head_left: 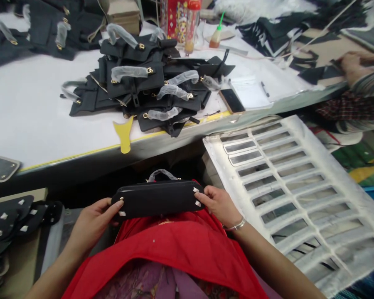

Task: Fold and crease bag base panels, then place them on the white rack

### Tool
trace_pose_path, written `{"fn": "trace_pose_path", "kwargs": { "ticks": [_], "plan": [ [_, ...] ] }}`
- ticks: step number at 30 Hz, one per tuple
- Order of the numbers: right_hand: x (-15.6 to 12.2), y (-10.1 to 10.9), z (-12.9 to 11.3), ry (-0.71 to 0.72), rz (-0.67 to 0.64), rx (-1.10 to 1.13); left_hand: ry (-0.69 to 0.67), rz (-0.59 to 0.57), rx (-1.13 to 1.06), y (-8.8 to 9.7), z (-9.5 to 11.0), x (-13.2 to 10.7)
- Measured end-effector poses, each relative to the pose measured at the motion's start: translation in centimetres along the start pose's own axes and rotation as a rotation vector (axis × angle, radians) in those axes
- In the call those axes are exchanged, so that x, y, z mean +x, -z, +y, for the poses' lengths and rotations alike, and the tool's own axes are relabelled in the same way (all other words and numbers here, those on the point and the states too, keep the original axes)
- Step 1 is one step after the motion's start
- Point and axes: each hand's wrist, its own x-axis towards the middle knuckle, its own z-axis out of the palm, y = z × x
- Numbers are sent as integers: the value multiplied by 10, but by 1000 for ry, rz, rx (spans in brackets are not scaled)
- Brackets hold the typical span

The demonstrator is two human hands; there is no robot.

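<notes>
A black handbag [158, 201] with its long flat base turned up rests over my red apron [174, 241]. Its plastic-wrapped handle [163, 173] shows behind the far edge. My left hand [96, 216] grips the left end, thumb pressed by a gold-coloured stud at the corner. The right end is held by my right hand [220, 203], with the thumb on top between two small white tabs [197, 203]. Another white tab sits near the left corner. The fingers under the bag are mostly hidden.
Black handbags with wrapped handles [137, 83] are piled on the white table [43, 108]. A yellow scraper-shaped piece [124, 135] overhangs its edge. Black base panels [11, 220] lie at left, a slotted white board [293, 199] at right. A co-worker's hand [352, 66] is far right.
</notes>
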Motion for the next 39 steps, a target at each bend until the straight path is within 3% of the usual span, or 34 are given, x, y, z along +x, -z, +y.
{"fn": "trace_pose_path", "kwargs": {
  "ticks": [6,16,24,31,39],
  "plan": [
    [4,9,-6,51,-118,-36,-25,55,175,2,-1,6],
    [5,3,2,84,-27,-29,17,74,187,1,8,8],
    [6,3,2,54,2,-70,-15,88,276,1,0,11],
    [3,4,-2,43,0,-111,35,84,108,-4,-1,10],
    [9,5,1,-19,-79,-158,-45,-8,-188,6,-12,19]
  ]
}}
